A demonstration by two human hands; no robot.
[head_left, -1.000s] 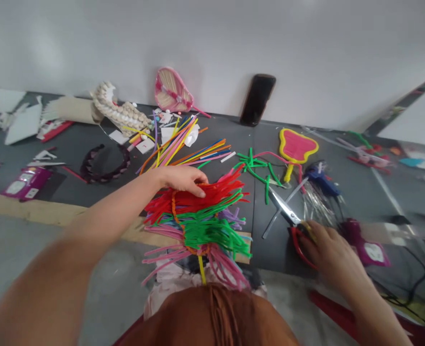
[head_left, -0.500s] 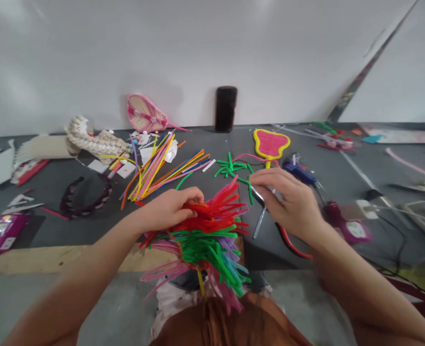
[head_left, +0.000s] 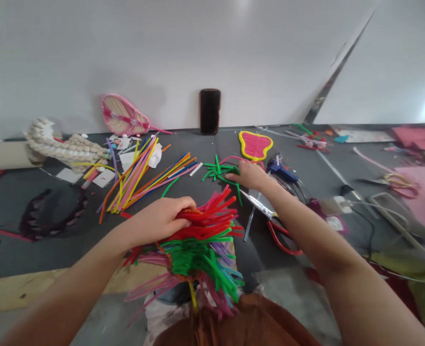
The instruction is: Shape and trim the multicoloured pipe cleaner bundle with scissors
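A shaggy bundle of red, green, pink and purple pipe cleaners (head_left: 201,250) hangs over the table's front edge, on a yellow stem. My left hand (head_left: 169,218) grips its top, with thumb and fingers closed on the red layer. Further out, my right hand (head_left: 248,175) has its curled fingertips on a small pile of cut green pipe cleaners (head_left: 217,169), seemingly pinching one; the fingertips are partly hidden. Red-handled scissors (head_left: 261,205) lie below my right wrist, blades pointing at the pile. Behind that hand is a pink shape with a yellow border (head_left: 256,145).
Loose coloured pipe cleaners (head_left: 140,178) lie left of the green pile. A phone (head_left: 210,111) leans on the wall beside a pink leaf-shaped fan (head_left: 124,115). A blue glue gun (head_left: 282,169) and cables lie right. A dark braided headband (head_left: 52,214) is at left.
My right hand has moved forward and left, from above the scissors to the green pile. The scissors now show more fully. My left hand keeps its grip on the bundle. The view has shifted right.
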